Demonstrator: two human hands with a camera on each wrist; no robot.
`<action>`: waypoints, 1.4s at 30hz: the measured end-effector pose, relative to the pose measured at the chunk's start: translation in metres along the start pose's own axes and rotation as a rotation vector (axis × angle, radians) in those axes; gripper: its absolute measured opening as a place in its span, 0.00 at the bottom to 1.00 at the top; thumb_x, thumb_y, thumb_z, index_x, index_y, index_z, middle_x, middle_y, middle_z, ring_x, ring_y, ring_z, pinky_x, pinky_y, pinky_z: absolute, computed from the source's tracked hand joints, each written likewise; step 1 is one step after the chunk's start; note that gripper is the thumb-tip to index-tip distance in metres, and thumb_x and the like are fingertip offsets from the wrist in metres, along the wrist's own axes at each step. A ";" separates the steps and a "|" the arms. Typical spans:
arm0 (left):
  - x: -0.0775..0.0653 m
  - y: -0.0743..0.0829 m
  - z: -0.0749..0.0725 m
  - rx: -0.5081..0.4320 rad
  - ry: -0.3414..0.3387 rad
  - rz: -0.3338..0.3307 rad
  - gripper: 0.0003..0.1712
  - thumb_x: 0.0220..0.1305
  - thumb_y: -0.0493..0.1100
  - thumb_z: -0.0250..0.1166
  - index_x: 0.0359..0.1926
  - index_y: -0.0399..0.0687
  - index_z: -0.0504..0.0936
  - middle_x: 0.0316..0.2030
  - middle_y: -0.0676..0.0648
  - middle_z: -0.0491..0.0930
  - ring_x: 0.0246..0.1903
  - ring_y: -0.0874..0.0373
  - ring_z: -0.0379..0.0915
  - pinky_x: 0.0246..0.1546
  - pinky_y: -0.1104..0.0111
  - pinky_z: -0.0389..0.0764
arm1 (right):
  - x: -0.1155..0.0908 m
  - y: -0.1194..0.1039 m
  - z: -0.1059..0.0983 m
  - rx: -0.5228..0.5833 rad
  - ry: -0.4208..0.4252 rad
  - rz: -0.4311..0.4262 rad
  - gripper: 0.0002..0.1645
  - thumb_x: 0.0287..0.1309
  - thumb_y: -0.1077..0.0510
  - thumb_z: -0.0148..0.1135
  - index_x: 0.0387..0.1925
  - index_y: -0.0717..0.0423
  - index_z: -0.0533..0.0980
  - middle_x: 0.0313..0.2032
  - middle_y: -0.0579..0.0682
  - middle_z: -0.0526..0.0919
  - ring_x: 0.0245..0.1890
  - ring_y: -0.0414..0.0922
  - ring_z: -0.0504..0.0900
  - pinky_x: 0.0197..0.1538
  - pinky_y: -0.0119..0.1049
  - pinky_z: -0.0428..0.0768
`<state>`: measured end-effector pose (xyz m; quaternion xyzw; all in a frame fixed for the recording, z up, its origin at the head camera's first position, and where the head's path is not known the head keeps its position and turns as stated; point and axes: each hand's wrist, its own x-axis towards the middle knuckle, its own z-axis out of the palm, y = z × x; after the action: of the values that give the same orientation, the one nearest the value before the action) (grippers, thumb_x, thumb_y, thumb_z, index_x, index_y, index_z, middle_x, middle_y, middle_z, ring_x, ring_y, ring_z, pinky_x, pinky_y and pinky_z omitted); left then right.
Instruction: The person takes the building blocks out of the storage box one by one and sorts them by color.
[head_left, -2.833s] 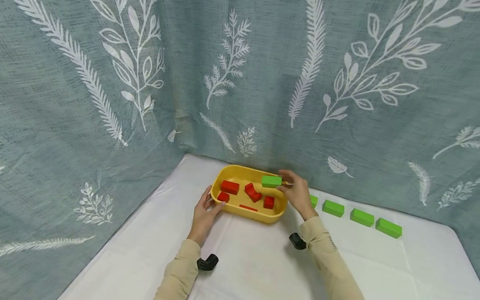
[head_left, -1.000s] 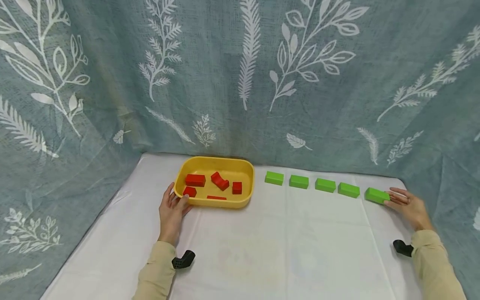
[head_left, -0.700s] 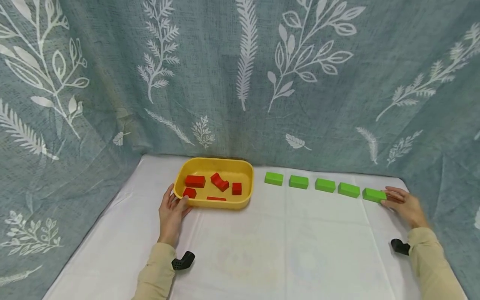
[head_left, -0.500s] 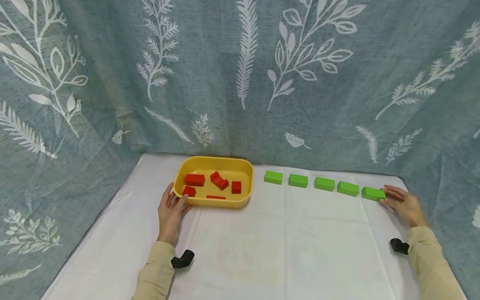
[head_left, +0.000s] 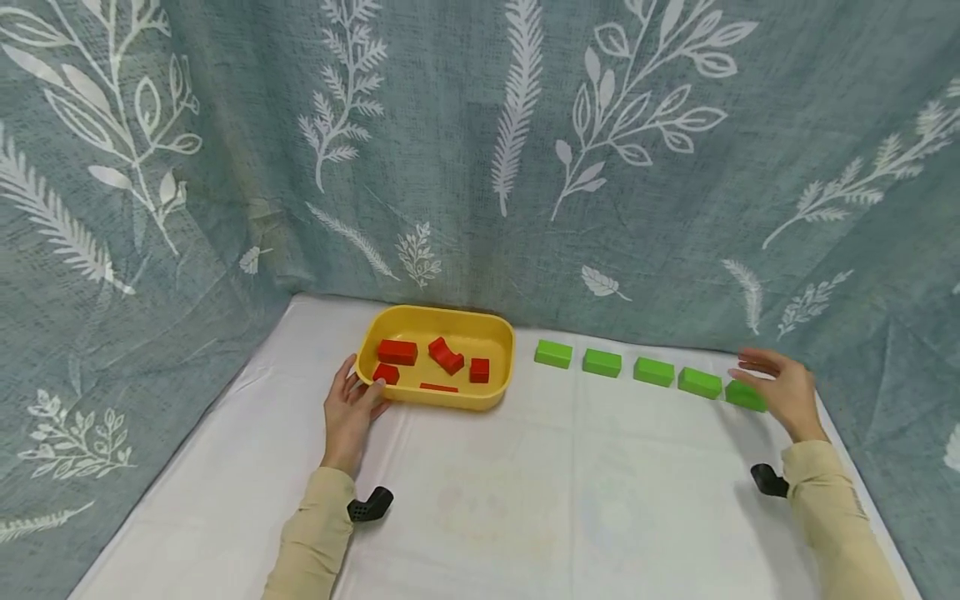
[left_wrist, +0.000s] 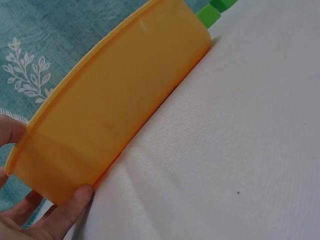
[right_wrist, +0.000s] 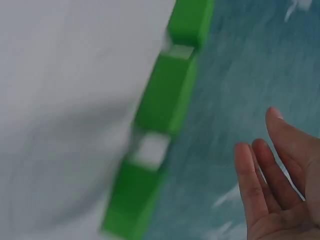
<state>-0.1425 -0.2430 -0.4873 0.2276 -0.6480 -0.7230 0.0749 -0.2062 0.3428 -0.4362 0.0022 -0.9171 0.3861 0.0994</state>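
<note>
Holding red pieces [head_left: 397, 352], the yellow tray [head_left: 450, 399] looks oblong and round-cornered.

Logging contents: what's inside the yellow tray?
Red, five in all: long block, bent piece, small block, corner piece by the left hand, thin strip. The near wall of the yellow tray seems to hide part of the strip; floor under all five is covered.
</note>
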 end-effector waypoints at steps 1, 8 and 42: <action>0.000 0.000 -0.002 -0.003 0.003 -0.001 0.40 0.70 0.40 0.60 0.76 0.63 0.53 0.71 0.46 0.60 0.63 0.51 0.64 0.51 0.65 0.80 | 0.004 -0.012 0.009 0.009 -0.019 -0.054 0.30 0.60 0.54 0.68 0.59 0.64 0.75 0.49 0.58 0.84 0.46 0.51 0.82 0.46 0.36 0.84; 0.003 -0.001 -0.012 -0.020 0.014 0.003 0.40 0.70 0.40 0.61 0.76 0.63 0.53 0.71 0.46 0.59 0.63 0.50 0.63 0.52 0.65 0.80 | 0.017 -0.124 0.091 0.082 -0.209 -0.350 0.23 0.54 0.66 0.70 0.53 0.67 0.78 0.47 0.66 0.83 0.46 0.59 0.82 0.45 0.41 0.85; -0.005 -0.002 -0.012 -0.073 -0.015 0.048 0.40 0.66 0.37 0.64 0.74 0.60 0.60 0.69 0.43 0.63 0.63 0.46 0.64 0.53 0.59 0.80 | -0.005 -0.258 0.276 -0.008 -0.664 -0.552 0.16 0.54 0.71 0.68 0.46 0.64 0.82 0.42 0.55 0.86 0.42 0.50 0.83 0.47 0.40 0.84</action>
<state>-0.1325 -0.2520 -0.4887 0.2039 -0.6268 -0.7459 0.0958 -0.2308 -0.0348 -0.4426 0.3714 -0.8657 0.3199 -0.1017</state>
